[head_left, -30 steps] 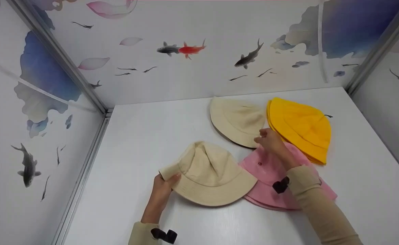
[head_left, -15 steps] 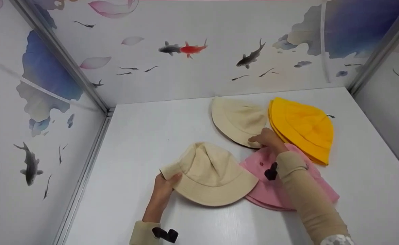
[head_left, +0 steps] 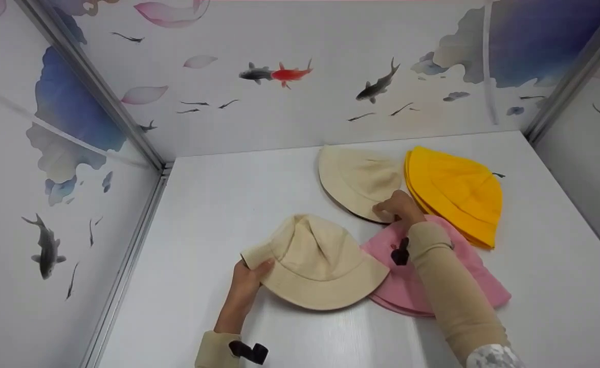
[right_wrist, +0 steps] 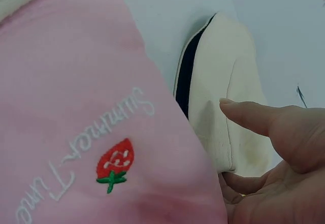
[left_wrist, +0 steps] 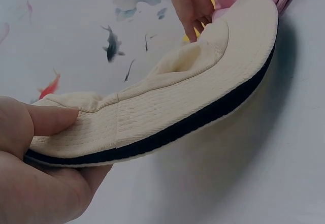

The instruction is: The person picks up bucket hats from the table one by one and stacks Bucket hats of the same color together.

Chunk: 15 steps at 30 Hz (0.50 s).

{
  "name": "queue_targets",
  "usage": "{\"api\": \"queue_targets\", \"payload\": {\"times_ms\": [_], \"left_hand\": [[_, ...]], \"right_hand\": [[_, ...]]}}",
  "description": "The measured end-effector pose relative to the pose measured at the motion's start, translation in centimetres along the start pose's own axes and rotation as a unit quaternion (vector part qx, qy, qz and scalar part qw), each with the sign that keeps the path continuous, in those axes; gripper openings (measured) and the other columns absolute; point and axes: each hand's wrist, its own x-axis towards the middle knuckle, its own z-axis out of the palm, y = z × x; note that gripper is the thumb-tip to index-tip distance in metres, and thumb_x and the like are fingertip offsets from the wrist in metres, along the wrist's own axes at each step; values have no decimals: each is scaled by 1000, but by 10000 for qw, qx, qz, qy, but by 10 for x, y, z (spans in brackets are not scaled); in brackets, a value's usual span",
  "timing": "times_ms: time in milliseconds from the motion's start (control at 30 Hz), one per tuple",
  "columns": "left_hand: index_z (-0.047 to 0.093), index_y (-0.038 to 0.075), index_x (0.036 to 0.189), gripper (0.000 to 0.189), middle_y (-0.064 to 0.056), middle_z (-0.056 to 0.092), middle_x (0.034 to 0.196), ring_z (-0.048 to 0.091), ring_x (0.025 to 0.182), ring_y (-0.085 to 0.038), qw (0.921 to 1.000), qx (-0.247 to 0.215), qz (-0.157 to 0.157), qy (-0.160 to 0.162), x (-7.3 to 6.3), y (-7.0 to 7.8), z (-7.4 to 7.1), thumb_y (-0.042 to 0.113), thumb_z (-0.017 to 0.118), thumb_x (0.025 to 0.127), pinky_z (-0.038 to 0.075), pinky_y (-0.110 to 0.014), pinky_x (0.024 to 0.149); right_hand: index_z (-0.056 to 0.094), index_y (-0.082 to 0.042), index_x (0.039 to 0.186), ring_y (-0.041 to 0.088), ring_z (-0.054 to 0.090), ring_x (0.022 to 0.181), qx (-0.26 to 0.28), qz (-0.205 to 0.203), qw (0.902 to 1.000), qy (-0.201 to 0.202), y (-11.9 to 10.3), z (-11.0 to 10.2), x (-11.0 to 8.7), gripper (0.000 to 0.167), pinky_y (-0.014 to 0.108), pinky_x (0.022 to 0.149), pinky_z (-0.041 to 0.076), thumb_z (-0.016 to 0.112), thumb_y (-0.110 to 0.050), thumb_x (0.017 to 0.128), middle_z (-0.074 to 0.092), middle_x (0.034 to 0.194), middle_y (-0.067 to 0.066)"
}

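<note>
My left hand (head_left: 247, 278) grips the left edge of a cream bucket hat (head_left: 310, 266). Thumb on top and fingers beneath, it tilts the brim up, and a navy lining (left_wrist: 203, 125) shows below in the left wrist view. At the back, my right hand (head_left: 401, 206) pinches the near brim of a second cream bucket hat (head_left: 356, 176); the right wrist view has the thumb (right_wrist: 249, 113) above the brim and the fingers curled under it. Below the right forearm lie stacked pink bucket hats (head_left: 476, 276), one embroidered with a strawberry (right_wrist: 115, 163) and white lettering.
Stacked yellow bucket hats (head_left: 463, 189) lie at the back right, close beside the rear cream hat and the pink ones. Printed walls (head_left: 300, 117) with fish and petals enclose the white table (head_left: 213, 204) at the back and sides.
My right hand has come down and left from above the pink hats onto the rear cream hat's brim, its forearm swinging left. My left hand and its hat stay nearly still.
</note>
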Motion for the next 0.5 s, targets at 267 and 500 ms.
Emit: {"api": "queue_targets", "payload": {"times_ms": [267,500], "left_hand": [[47,-6,135,48,-10,63,110,63,92,-14,9998,57,-168,90,0,0,1,19,64,97,53,-25,78],[46,-7,135,49,-11,63,111,63,93,-13,9999,21,-99,132,1,1,3,17,65,97,54,-25,78]], "right_hand": [[43,16,135,31,46,104,-213,211,9995,131,-1,5,8,62,41,98,45,64,-26,94,49,123,23],[32,20,139,36,46,120,-465,253,9974,496,3,15,13,72,48,114,40,64,-28,95,37,143,35]]}}
